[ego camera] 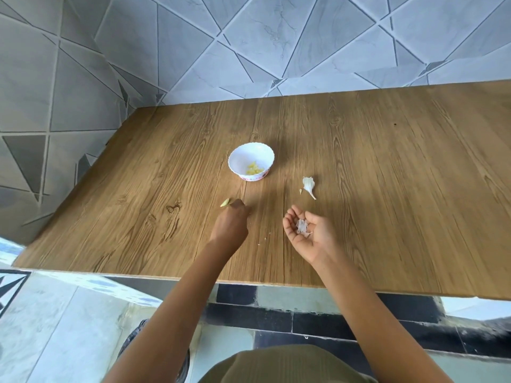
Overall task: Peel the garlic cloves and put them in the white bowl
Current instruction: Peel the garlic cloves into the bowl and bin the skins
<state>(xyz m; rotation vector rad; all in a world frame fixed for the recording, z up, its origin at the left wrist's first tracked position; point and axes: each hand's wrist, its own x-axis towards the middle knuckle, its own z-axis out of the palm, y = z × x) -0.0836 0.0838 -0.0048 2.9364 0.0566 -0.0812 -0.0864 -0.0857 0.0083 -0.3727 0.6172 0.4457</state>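
- Yellow-green peeled garlic clove (225, 202) is pinched at the fingers (239, 203) of the left hand (231, 221), low over the desk and short of the bowl; it could be dropped and rolled away if the pinch is loosened early.
- Small white scalloped bowl (237, 157) is set just beyond, with yellow peeled cloves (254, 168) already inside; being light, it could be tipped if its rim is struck.
- Thin white papery skins (302, 226) are carried on the upturned right hand (309, 236), its fingers relaxed; they could be spilled if the palm is tilted.
- White garlic remnant with a stem (309, 186) is left on the wood-grain desk (387, 189), near the right hand, where it could be knocked.
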